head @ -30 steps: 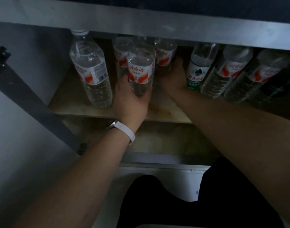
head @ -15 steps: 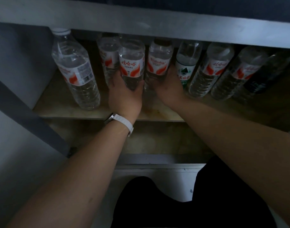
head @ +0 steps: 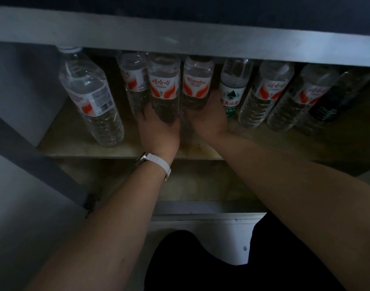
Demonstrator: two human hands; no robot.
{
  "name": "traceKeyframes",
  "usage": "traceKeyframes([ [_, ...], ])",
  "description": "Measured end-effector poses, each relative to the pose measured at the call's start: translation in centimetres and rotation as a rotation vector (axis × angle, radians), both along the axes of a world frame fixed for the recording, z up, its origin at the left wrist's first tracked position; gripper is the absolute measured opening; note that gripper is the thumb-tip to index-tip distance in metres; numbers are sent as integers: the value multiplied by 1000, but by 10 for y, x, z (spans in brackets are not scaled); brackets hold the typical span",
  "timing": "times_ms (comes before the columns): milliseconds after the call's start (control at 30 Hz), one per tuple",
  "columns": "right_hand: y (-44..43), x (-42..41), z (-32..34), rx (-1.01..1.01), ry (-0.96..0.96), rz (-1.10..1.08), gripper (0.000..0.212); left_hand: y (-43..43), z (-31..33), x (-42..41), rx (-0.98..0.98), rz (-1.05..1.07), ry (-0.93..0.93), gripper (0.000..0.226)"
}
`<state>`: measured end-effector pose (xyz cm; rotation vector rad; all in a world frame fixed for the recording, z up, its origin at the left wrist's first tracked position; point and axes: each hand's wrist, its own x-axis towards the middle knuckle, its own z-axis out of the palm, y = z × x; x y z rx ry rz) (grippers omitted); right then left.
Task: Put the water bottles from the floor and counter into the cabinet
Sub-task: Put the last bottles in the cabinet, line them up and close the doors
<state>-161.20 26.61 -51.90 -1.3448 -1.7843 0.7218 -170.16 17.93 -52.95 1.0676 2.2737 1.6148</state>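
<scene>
Left hand (head: 159, 131), white strap (head: 159, 167) at the wrist: thumb and fingers curled round the lower body of a clear plastic water bottle with red-and-white label (head: 164, 87).

Right hand (head: 208, 120): wrapped round the lower part of a clear plastic water bottle with red Wahaha label (head: 197, 84). The fingertips are blurred and their exact lie is not legible.

Position of task items: both held bottles are inside the cabinet, on the pale wooden shelf (head: 75, 143), directly ahead of the hands, side by side and touching or very nearly so. Long axes upright, caps hidden by the grey metal counter edge (head: 180, 36). Each hand is nearest its own bottle.

Surroundings: a green-labelled clear bottle (head: 232, 91) stands just beside the right hand. A second red-labelled bottle (head: 133, 78) stands behind and left of the left hand's bottle. A larger clear bottle (head: 89, 97) stands apart to the left.

Assessment: placement appears essentially done. Release would call for drawing the hands straight back toward the person, along the shelf, to avoid knocking the close neighbours.
</scene>
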Motion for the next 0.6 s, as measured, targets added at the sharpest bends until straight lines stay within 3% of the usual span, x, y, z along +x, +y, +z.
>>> traceKeyframes([
  [267, -1, 7, 2, 6, -1, 34, 56, 13, -6, -1, 3, 11, -3, 72],
  [600, 8, 8, 0, 21, -56, 79, 62, 30, -2, 8, -31, 68, 19, 75],
])
